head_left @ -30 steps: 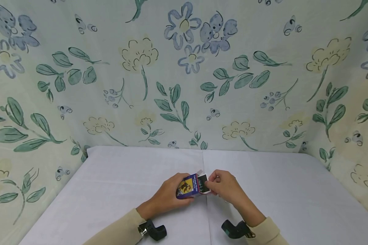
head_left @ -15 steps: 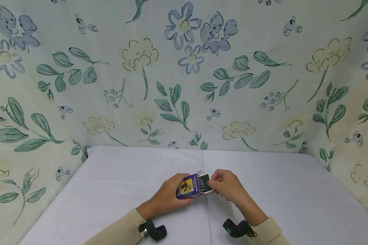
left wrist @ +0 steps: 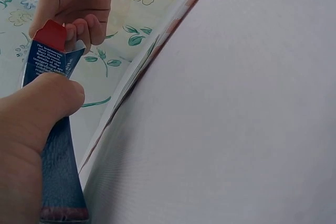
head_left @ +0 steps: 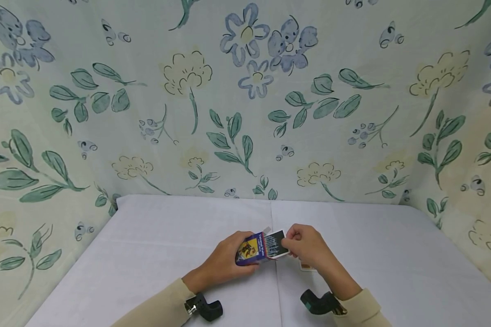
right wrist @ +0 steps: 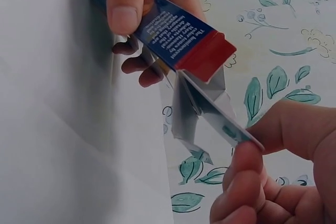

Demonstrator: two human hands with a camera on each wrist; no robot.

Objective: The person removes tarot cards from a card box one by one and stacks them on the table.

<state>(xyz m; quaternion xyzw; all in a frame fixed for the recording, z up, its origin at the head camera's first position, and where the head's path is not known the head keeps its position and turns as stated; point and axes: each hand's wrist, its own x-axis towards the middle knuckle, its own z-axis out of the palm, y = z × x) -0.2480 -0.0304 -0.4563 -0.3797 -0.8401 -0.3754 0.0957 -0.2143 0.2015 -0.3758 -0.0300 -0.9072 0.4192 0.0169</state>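
Note:
My left hand (head_left: 222,259) grips a small blue tarot card box (head_left: 247,250) with a yellow picture on its front, above the white table. The box lies tilted, its mouth facing right. Out of that mouth sticks a dark-patterned card (head_left: 275,245) with a white edge. My right hand (head_left: 307,245) pinches the card's outer end between thumb and fingers. In the right wrist view the card (right wrist: 223,116) spans from the box (right wrist: 176,32) to the fingertips. A red flap (right wrist: 212,56) stands out at the box's mouth.
Partly hidden beneath my right hand, another card (head_left: 308,267) lies on the white-covered table (head_left: 167,227). A flower-patterned cloth (head_left: 229,136) hangs behind the table. Black camera mounts (head_left: 206,309) sit at both wrists.
My right hand has moved slightly right and drawn the card further out of the box. More of the card on the table now shows. The left hand and box have stayed put.

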